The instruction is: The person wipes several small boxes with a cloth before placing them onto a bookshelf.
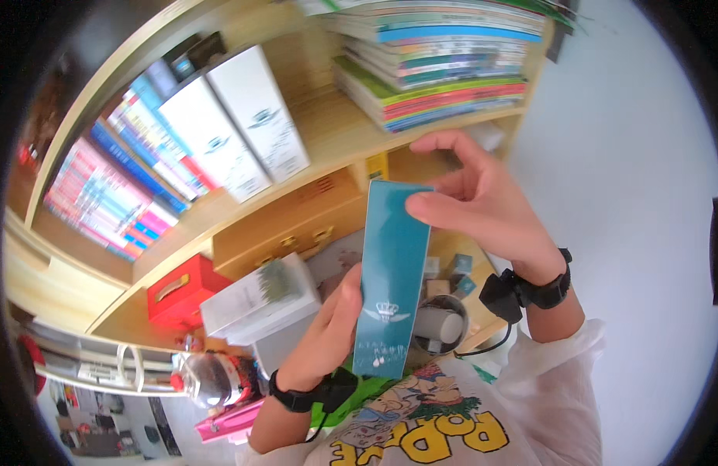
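A tall, narrow teal box (390,272) with a pale winged crown emblem stands upright in front of me, tilted slightly. My left hand (328,334) is closed around its lower left side; most of those fingers are hidden behind it. At the box's upper right corner, the thumb of my right hand (483,206) lies over the front edge. Other fingers of that hand curve behind the corner, while the index finger is raised away from the box. Dark straps circle both wrists, and a black device sits at the right one.
Behind the box is a wooden shelf (328,167) with stacked books (444,101), upright books (114,190) and two white boxes (258,113). Lower down are a red box (184,291), a white carton (258,299), a round container (444,326) and small teal boxes (462,264). A pale wall (623,179) rises at right.
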The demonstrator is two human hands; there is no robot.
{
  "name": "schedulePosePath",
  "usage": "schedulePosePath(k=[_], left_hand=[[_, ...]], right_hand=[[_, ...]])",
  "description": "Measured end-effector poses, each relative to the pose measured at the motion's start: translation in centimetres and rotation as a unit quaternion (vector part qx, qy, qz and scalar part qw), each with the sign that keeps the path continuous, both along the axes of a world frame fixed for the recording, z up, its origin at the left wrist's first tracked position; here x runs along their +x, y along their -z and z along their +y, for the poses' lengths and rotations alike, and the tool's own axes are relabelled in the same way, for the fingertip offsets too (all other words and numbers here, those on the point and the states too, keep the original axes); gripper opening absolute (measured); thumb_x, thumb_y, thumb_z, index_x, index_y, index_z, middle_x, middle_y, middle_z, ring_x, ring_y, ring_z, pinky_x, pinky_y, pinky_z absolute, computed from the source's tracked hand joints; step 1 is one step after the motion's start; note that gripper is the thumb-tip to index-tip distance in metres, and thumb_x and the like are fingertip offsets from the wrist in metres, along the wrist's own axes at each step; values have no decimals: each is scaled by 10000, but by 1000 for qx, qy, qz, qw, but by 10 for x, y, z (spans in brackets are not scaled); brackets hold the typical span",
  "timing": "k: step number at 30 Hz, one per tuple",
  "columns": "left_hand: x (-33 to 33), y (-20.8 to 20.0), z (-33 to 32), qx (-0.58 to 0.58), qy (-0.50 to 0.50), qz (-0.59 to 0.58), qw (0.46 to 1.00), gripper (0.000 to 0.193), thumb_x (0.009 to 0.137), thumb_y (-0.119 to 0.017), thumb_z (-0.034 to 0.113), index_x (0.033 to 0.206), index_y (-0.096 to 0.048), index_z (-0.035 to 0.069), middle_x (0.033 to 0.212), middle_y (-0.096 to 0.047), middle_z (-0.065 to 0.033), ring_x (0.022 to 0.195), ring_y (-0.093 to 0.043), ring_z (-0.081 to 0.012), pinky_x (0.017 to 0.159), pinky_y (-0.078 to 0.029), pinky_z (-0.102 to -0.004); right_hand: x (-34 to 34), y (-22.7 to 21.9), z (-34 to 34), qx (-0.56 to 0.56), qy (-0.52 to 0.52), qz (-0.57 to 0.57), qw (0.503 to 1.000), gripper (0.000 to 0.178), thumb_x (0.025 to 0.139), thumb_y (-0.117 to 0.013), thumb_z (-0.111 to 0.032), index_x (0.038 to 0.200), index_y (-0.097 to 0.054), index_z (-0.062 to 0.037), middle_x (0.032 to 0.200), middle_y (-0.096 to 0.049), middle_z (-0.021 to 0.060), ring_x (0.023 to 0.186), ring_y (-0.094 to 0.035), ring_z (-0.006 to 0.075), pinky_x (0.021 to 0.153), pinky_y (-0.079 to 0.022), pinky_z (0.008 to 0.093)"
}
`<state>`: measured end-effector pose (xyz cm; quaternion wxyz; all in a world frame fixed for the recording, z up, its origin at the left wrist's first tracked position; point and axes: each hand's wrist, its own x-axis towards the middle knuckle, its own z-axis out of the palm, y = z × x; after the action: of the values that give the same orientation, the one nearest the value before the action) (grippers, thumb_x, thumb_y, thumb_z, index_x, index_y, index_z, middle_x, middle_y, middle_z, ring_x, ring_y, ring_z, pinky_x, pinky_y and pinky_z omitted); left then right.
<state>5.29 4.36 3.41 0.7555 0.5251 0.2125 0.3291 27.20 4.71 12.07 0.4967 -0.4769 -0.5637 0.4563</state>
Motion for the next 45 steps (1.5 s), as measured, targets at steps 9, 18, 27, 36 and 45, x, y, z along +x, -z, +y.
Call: schedulePosePath(k=[9,18,27,36,45], left_hand=[[-49,-7,-20,-204,-93,-238,945,749,889,-342,651,1375,-352,82,1119,-571,-144,869,-603,-241,782,-513,-394],[-59,-12,-16,-221,-28,-395,891,763,917,-297,620,1397,-301,26,1091,-520,-118,917,-516,-215,759,-470,-356],[-51,-18,-21,-267,-105,-346,893,725,910,-284,643,1296,-437,48,1023,-543,-94,845,-522,-208,750,-460,-297],[-41,-11,-34,-168,-153,-56,972,680,919,-310,617,1271,-450,53,1138,-569,-98,990,-579,-196,832,-478,-334],[-72,23,-9,-351,-42,-433,829,646,938,-330,566,1286,-421,29,1265,-497,-153,1109,-545,-274,934,-457,-407]], right_hand=[[-65,52,11,83,-68,175,979,575,867,-655,-197,1313,-327,-43,1153,-560,142,1019,-539,147,827,-461,285],[-122,173,-21,259,-40,-452,853,521,773,-676,-326,1230,-519,-132,1282,-465,129,1192,-390,316,964,-325,487],[-86,167,-34,116,-7,-250,961,333,783,-697,-189,1080,-588,-85,1128,-530,141,1017,-504,309,858,-444,390],[-88,12,-33,427,128,-206,871,461,740,-678,-152,1185,-579,-85,1240,-512,145,1084,-521,359,900,-438,397],[-131,48,-61,406,-65,-255,875,430,793,-603,-136,1221,-581,-107,1304,-517,96,1252,-447,281,1005,-373,442]])
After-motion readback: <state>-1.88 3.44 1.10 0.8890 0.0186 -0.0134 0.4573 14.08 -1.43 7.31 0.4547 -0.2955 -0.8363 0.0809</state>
